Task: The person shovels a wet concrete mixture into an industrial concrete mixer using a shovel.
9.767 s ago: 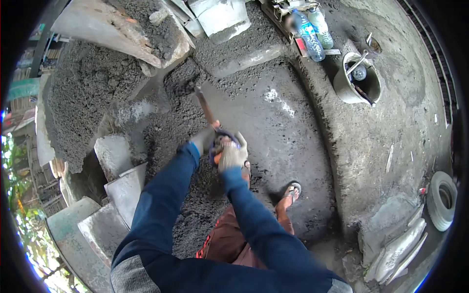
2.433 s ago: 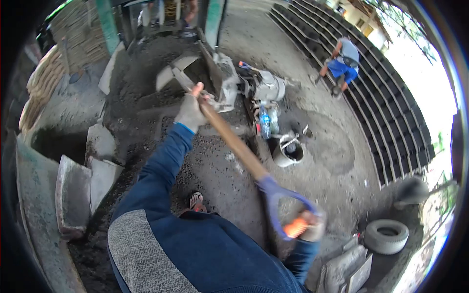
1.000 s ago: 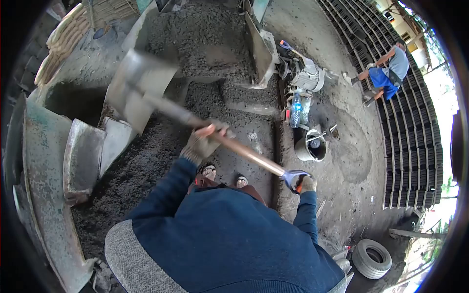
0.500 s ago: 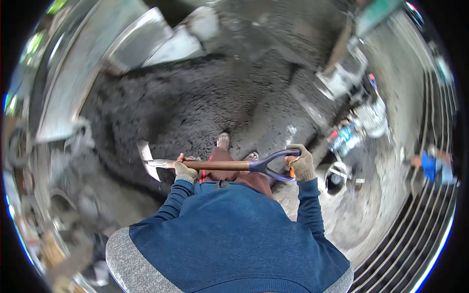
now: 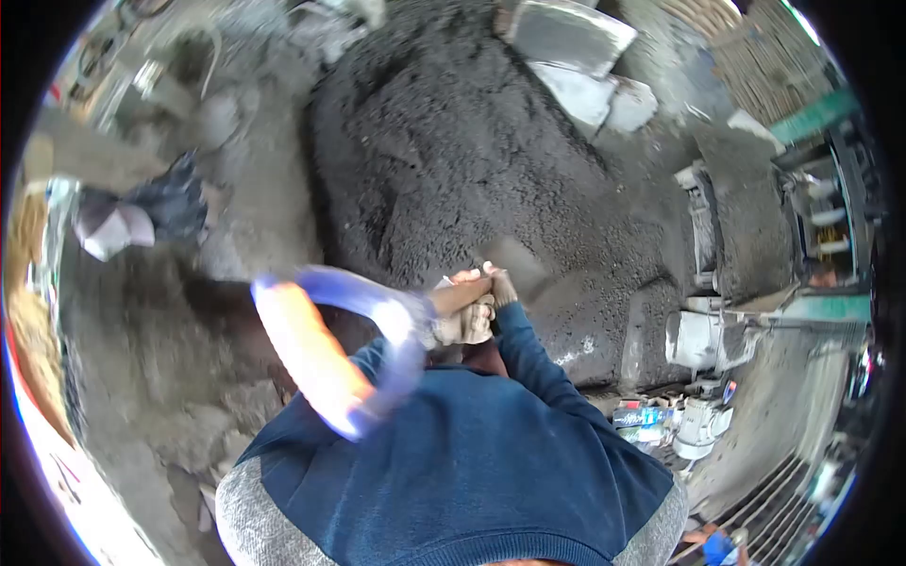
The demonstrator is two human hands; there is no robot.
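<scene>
A shovel slants across the front of my body, its brown wooden shaft (image 5: 459, 297) pointing forward and its blue D-handle with an orange grip (image 5: 316, 340) raised close to the camera at left, blurred. My left hand (image 5: 464, 326), in a pale knit glove, is closed around the shaft. Just ahead of it, my right hand (image 5: 500, 283) also grips the shaft, lower down near the blade. The grey blade (image 5: 516, 264) is smeared by motion and overlaps the heap of dark, wet-looking material (image 5: 462, 179) in front of me.
Pale slabs (image 5: 576, 42) stand at the heap's far right edge. At right are a whitish motor-like unit (image 5: 700, 424) and bottles (image 5: 646, 415). A dark plastic bag (image 5: 170, 203) lies at left. A person in blue (image 5: 719, 547) shows at lower right.
The shovel has swung round, its handle now at left and its blade forward. My right hand has left the D-handle and holds the shaft beside my left hand. The view has turned left.
</scene>
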